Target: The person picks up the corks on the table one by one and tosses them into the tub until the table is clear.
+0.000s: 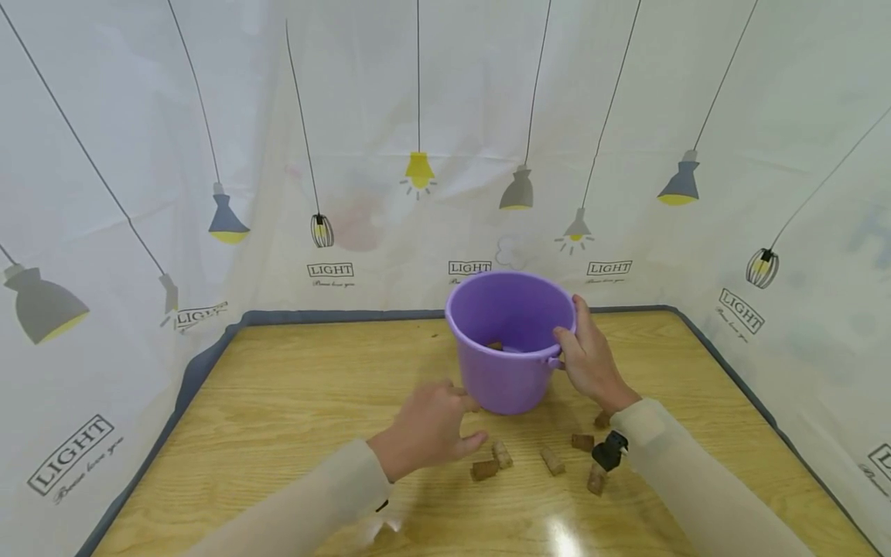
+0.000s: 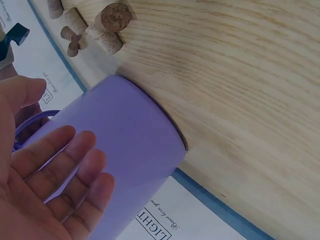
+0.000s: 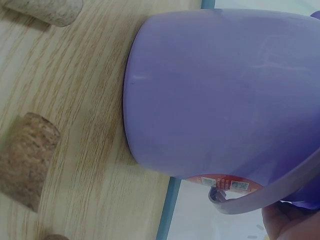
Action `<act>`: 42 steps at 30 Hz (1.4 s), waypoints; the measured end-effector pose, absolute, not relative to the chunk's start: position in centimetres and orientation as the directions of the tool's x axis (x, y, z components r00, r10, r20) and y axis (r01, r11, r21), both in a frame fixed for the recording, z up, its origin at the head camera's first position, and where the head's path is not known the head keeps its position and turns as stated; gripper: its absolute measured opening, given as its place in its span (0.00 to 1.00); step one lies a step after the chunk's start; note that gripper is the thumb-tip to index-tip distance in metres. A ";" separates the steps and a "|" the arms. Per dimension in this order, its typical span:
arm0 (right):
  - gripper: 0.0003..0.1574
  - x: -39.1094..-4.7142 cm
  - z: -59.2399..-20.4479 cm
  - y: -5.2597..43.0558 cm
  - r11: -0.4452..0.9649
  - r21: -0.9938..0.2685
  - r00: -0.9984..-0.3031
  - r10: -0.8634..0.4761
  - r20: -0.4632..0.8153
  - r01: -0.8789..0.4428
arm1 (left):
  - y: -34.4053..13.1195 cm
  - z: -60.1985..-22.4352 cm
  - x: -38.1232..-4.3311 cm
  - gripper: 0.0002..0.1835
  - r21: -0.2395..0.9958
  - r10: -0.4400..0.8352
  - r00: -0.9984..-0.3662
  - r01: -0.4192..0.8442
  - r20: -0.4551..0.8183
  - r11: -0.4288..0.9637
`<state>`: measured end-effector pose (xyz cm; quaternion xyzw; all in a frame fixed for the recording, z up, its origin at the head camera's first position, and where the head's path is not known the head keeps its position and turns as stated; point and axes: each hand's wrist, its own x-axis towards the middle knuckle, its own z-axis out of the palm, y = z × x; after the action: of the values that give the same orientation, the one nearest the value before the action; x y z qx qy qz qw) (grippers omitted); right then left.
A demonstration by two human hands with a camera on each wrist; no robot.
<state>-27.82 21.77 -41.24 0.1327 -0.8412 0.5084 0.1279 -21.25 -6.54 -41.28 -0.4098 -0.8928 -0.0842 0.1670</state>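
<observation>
"Where's the purple bucket [image 1: 503, 383]?"
"Near the back of the table [image 1: 313, 394], behind some corks [image 1: 485, 469]. One brown cork [image 1: 495, 346] shows inside it, too."
"What's the right hand [image 1: 592, 363] doing?"
"It's holding the bucket by its edge."
"And the left hand [image 1: 428, 425]?"
"Its fingers are loose and it holds nothing. It's right beside the bucket, but I can't tell if they touch."

Several corks [image 1: 484, 470] lie scattered on the wood-grain table [image 1: 313, 379] near the purple bucket [image 1: 506, 379].
</observation>
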 end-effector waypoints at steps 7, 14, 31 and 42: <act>0.43 -27.7 -41.2 21.8 0.440 -0.823 -0.930 -0.099 0.353 -0.359 | -6.4 -42.0 -21.0 0.19 0.026 0.707 -0.622 0.757 0.337 0.653; 0.43 -27.8 -41.2 21.8 0.429 -0.831 -0.934 -0.102 0.344 -0.353 | -6.1 -42.5 -20.7 0.20 0.032 0.693 -0.678 0.720 0.245 0.694; 0.43 -27.8 -41.2 21.8 0.428 -0.832 -0.934 -0.102 0.343 -0.353 | -5.3 -43.8 -19.8 0.26 -0.003 0.759 -0.606 0.781 0.236 0.625; 0.43 -27.8 -41.2 21.9 0.431 -0.833 -0.936 -0.101 0.338 -0.348 | -5.1 -44.7 -19.5 0.27 -0.004 0.754 -0.640 0.762 0.150 0.647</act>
<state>-27.83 21.85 -41.19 0.1339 -0.8373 0.5165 0.1194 -19.46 -5.13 -44.65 -0.4188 -0.9049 -0.0300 0.0692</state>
